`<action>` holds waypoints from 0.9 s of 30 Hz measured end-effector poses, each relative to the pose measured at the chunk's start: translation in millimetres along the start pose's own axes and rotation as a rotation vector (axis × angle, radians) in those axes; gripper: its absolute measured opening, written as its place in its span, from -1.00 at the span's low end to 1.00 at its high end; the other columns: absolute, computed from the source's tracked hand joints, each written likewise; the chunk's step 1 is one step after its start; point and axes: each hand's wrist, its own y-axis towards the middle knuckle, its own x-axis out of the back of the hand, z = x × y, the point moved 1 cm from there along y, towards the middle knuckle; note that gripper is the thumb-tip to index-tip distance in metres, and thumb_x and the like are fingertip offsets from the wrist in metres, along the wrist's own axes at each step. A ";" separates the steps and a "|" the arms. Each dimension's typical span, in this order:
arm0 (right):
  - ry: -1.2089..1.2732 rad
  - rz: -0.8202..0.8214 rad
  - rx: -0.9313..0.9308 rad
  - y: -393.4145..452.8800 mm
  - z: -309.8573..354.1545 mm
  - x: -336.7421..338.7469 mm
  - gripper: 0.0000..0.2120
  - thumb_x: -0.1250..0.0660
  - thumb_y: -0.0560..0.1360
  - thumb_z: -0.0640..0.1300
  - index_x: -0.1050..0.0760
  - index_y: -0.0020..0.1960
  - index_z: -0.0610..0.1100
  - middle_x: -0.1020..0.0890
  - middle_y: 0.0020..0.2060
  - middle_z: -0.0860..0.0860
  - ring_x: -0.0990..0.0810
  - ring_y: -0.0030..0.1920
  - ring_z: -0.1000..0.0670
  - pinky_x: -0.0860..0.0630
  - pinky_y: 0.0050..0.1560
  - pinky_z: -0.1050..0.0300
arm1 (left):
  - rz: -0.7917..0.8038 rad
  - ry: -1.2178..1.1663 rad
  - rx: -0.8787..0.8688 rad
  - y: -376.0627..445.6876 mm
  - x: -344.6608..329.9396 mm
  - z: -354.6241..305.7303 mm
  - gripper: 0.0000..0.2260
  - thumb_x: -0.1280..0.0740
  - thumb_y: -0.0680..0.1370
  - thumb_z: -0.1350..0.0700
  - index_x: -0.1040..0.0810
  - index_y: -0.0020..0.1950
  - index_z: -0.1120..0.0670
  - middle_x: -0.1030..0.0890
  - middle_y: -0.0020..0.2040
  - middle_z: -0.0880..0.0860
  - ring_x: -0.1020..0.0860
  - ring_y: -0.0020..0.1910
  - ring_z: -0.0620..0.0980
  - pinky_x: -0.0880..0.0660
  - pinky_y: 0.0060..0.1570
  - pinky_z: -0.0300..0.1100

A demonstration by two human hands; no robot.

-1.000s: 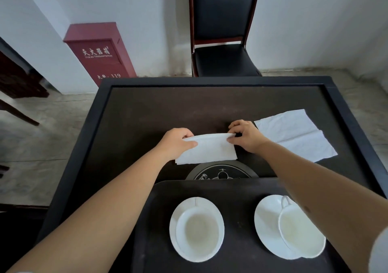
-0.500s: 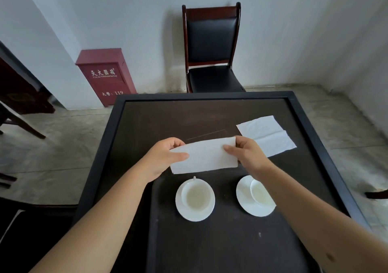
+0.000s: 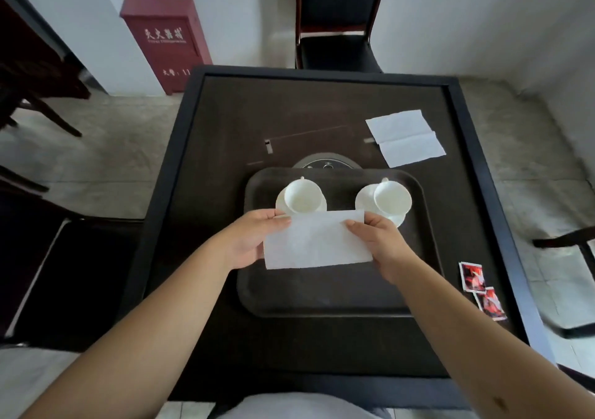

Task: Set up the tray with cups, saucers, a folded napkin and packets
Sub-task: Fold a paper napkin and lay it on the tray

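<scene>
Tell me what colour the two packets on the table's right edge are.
Mostly red with white borders; the packets show only in the head view.

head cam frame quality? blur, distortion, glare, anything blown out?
Head view: strong wide-angle distortion, the table edges splay and the forearms stretch toward the corners; soft, slightly blurred throughout, the red packets print unreadable; dim flat light, no hard shadows; both cups and the folded napkin held by left hand and right hand near-white, little surface detail.
</scene>
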 end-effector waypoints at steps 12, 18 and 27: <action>-0.075 -0.164 -0.262 20.5 -99.5 4.1 -0.91 -0.31 0.57 -0.14 -0.58 0.02 -0.10 -0.68 -0.05 -0.07 -0.66 -0.06 -0.09 -0.62 -0.07 -0.03 | -0.331 -0.057 0.126 31.6 6.4 102.8 -0.81 -0.35 0.58 0.15 -0.55 0.20 0.02 -0.62 0.14 0.13 -0.63 0.08 0.13 -0.58 0.07 0.17; -0.365 -0.222 -0.281 32.0 -115.2 4.9 -0.83 -0.30 0.55 -0.08 -0.54 0.12 -0.07 -0.66 -0.04 0.00 -0.63 -0.04 -0.07 -0.59 0.07 -0.09 | -0.479 0.357 -0.025 43.3 1.5 113.3 -0.54 -0.33 0.55 0.20 -0.40 0.41 -0.10 -0.52 0.24 0.02 -0.54 0.10 -0.09 -0.53 -0.04 -0.29; -0.532 -0.252 -0.226 24.2 -115.0 -0.3 -0.61 -0.33 0.51 -0.05 -0.40 0.31 -0.06 -0.57 0.09 0.03 -0.55 -0.03 0.03 -0.45 -0.17 0.16 | -0.610 0.531 -0.138 38.2 6.3 113.3 -0.58 -0.30 0.55 0.26 -0.46 0.37 -0.05 -0.48 0.31 -0.10 -0.52 0.06 -0.18 -0.39 -0.12 -0.41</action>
